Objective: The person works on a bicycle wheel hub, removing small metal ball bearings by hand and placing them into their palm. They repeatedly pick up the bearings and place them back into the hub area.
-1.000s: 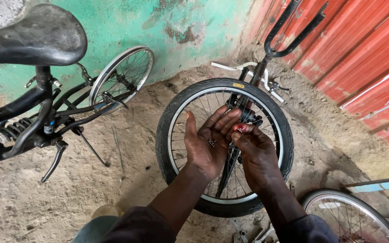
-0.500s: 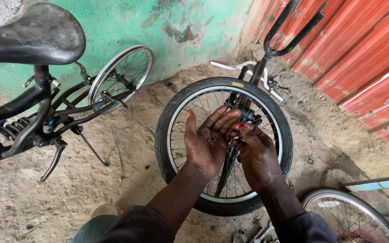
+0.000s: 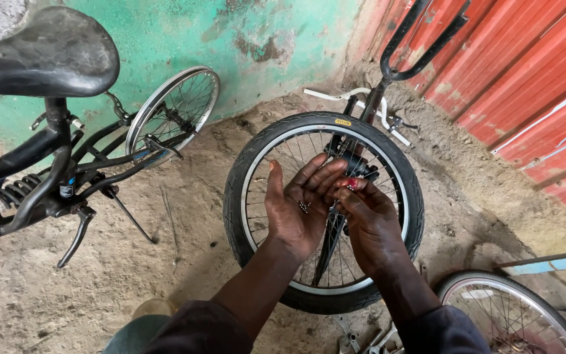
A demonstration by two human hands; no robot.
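Low in the middle of the frame, our left hand lies open, palm up, with tiny balls resting in it. Our right hand pinches something small and red beside it. Behind them stands a wheel. A bike leans upper left.

Soft, even daylight fills the frame, with weak shadows on the dirt and no glare. The centre is sharp; the saddle at upper left looks bowed by wide-angle stretch.
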